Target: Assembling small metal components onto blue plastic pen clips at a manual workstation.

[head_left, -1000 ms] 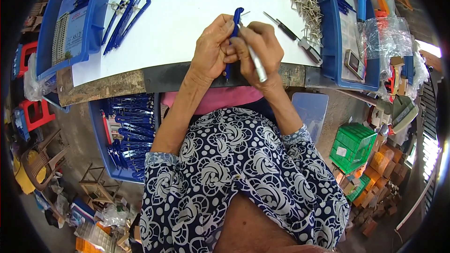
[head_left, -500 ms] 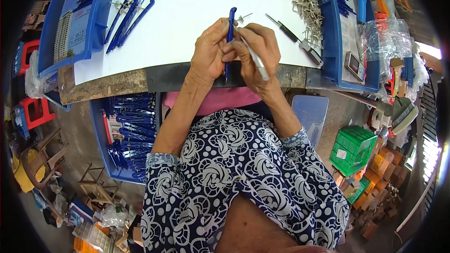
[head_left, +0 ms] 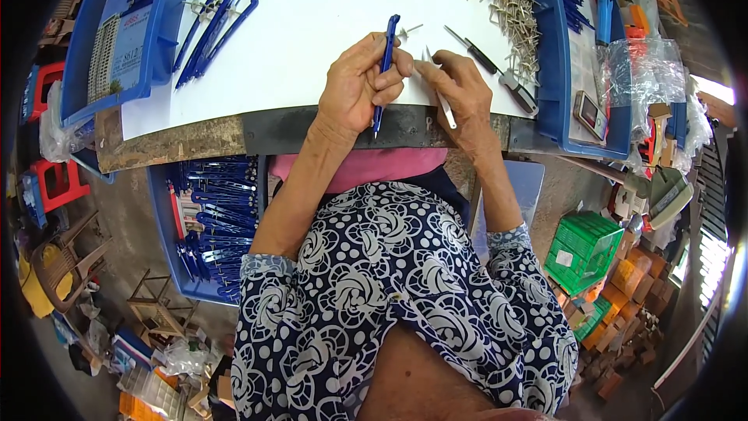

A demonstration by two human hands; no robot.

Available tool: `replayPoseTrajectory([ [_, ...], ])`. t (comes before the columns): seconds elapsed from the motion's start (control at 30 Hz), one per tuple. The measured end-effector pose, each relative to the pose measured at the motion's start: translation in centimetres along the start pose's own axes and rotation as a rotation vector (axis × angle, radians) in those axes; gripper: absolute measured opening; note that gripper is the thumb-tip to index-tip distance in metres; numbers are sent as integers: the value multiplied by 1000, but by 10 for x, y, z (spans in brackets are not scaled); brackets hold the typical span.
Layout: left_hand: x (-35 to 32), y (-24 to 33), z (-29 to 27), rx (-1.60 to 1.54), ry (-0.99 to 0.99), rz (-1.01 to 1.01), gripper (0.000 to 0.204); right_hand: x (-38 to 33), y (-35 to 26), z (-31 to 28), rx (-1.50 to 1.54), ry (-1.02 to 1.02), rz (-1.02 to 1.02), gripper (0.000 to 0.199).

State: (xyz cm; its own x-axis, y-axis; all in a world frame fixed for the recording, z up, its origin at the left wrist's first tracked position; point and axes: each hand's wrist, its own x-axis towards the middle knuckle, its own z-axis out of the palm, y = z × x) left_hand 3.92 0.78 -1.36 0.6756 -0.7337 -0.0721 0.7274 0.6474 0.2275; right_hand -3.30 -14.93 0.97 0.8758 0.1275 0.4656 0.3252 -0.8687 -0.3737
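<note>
My left hand [head_left: 360,82] pinches a slim blue plastic clip-like piece [head_left: 388,54], held upright over the table's front edge. In my right hand [head_left: 461,93] is a slim silver pointed tool [head_left: 446,109], possibly tweezers; its tip is up and apart from the blue piece. Just beyond my hands a small metal pin [head_left: 409,31] lies on the white table sheet [head_left: 312,39]. To the right rest a thin black-handled tool [head_left: 479,54] and a grey-and-black-handled one [head_left: 517,93], end to end. Several matching blue pieces [head_left: 210,39] lie at the left, with metal pins among them.
A heap of metal pins [head_left: 502,8] lies at the back right. Blue trays flank the sheet at left [head_left: 160,62] and right [head_left: 555,70]. Below the table's left side, a blue bin [head_left: 165,210] holds many blue pieces. A green crate [head_left: 580,249] stands on the right.
My right hand has moved right and slightly down with the silver tool, away from the blue piece. My left hand still holds that piece, with its fingers curled more around it.
</note>
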Motion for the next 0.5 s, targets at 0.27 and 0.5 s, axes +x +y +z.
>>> replayPoseTrajectory([
  [0.27,4,-2,5,78,50,-2,16,0,13,-8,-126,-180,-121,37],
  [0.5,3,-1,6,123,78,4,16,4,17,-12,-136,-226,-169,37],
])
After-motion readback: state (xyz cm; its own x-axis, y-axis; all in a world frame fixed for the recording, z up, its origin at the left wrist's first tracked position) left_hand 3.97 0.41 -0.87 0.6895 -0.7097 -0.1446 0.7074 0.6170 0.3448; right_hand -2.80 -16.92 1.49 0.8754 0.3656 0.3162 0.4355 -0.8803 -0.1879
